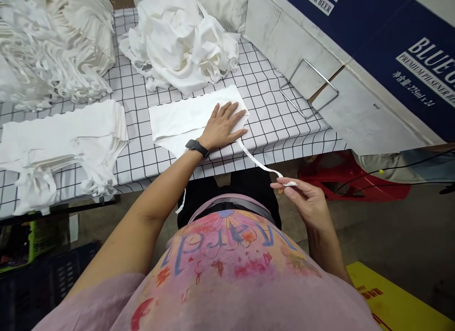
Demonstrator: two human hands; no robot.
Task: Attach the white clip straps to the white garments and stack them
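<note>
A white cloth garment (181,115) lies flat near the table's front edge, folded over itself. My left hand (222,127), with a watch on its wrist, rests on the garment's right end, fingers spread and flat. From that end a narrow white strap (258,161) runs off the table edge down to my right hand (302,193). The right hand pinches the strap's loose end between thumb and fingers, out over the floor. A second thin strap (182,202) hangs below the edge, to the left of my lap.
Stacked white garments (64,129) lie at left, with a larger pile (57,41) behind. A crumpled white heap (181,41) sits at the back. A bent wire frame (308,89) stands against a cardboard box (377,103). A red plastic stool (320,177) is beyond the right edge.
</note>
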